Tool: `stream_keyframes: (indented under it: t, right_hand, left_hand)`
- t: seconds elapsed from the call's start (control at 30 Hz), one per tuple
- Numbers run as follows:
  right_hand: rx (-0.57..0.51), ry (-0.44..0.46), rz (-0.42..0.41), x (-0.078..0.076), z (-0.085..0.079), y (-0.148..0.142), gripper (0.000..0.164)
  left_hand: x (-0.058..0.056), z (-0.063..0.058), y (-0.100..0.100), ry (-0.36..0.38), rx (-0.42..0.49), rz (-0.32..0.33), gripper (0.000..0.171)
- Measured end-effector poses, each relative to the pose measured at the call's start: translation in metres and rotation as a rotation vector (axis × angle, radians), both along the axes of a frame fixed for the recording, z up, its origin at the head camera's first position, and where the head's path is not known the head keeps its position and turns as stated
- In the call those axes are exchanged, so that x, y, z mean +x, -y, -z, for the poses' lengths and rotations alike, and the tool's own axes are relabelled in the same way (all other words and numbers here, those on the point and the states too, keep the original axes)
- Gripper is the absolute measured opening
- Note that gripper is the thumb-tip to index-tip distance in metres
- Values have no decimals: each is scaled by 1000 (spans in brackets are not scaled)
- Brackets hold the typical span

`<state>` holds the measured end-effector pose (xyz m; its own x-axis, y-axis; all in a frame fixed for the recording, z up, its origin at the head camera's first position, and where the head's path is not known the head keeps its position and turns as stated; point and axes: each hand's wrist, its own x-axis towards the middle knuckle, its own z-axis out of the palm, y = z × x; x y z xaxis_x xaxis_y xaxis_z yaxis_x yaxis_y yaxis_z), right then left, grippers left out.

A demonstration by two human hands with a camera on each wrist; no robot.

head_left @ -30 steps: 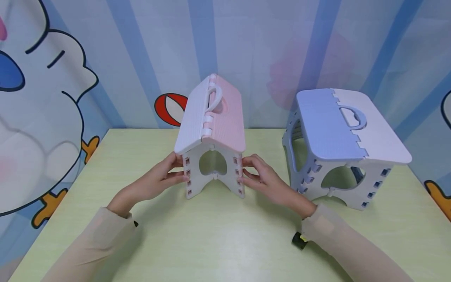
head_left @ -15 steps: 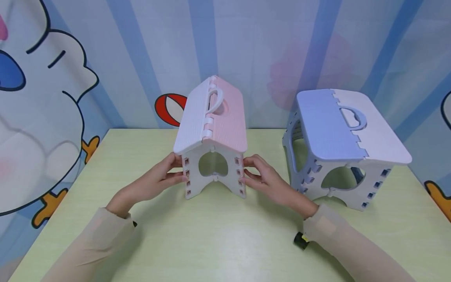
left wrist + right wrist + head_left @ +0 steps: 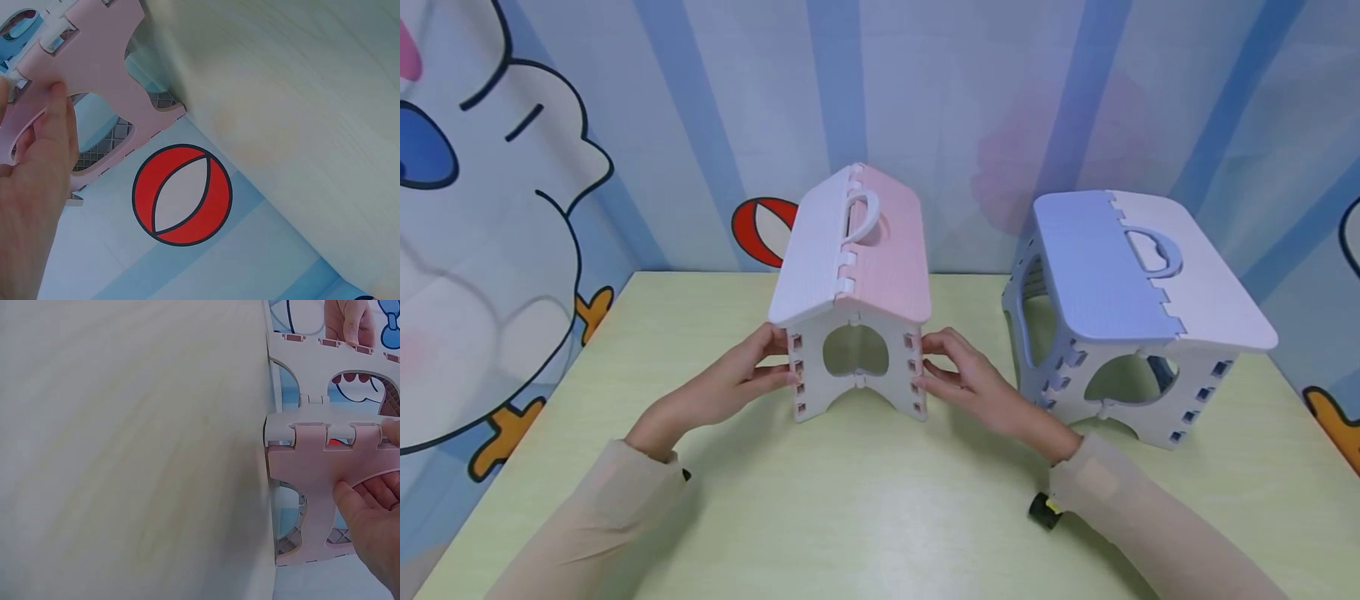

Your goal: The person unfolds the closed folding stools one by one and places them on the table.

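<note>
A pink-and-white folding stool (image 3: 889,250) stands partly unfolded on the table, its two top halves sloping like a roof and its handle loop standing up on the ridge. My left hand (image 3: 718,392) holds the leg panel on its left, thumb at the front edge; in the left wrist view, fingers reach into the opening of the pink panel (image 3: 94,56). My right hand (image 3: 981,387) grips the opposite side, thumb on the front corner. The right wrist view shows those fingers inside the pink panel's (image 3: 306,465) cutout. The white end panel (image 3: 812,383) between the hands is slightly bent at its middle hinge.
A blue-and-white folding stool (image 3: 1097,267) stands fully unfolded at the right, close to my right forearm. Behind the pale green table (image 3: 865,517) hangs a striped cartoon backdrop (image 3: 940,125). A small black device (image 3: 1045,510) hangs at the right cuff.
The stool has spread slightly wider, its roof-like top flattening a little. My right hand has moved slightly right with its leg panel, while the left has stayed almost in place.
</note>
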<state>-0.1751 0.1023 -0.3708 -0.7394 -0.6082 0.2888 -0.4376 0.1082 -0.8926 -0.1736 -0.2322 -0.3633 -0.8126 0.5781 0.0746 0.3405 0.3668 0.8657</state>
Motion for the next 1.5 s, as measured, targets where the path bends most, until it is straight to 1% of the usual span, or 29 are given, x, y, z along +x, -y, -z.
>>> stream_keyframes:
  t: [0.33, 0.63, 0.83, 0.9, 1.1, 1.2, 1.33, 1.5]
  right_hand:
    - [1, -26, 14, 0, 1, -2, 30]
    - [-2, -27, 1, 0, 1, -2, 30]
    - [-13, -27, -1, -1, 3, -3, 29]
    - [-21, -28, -5, -3, 7, -4, 30]
    - [-37, -37, -11, -14, 29, -6, 31]
    - [-40, -59, -4, -16, 33, -7, 32]
    - [-31, -91, 13, -14, 30, -7, 33]
    - [-11, -99, 34, -3, 8, -5, 34]
  left_hand:
    - [0, 0, 1, -2, 6, 5, 67]
    - [2, -1, 1, 1, 6, -11, 65]
    - [2, 1, 1, -2, 23, 2, 64]
    - [2, 2, 1, -1, 29, 6, 64]
    - [4, 3, 0, 10, 38, 2, 61]
    - [5, 3, 0, 7, 33, -20, 60]
    - [4, 3, -1, -23, -15, -67, 61]
    - [4, -2, -1, -63, -63, -90, 65]
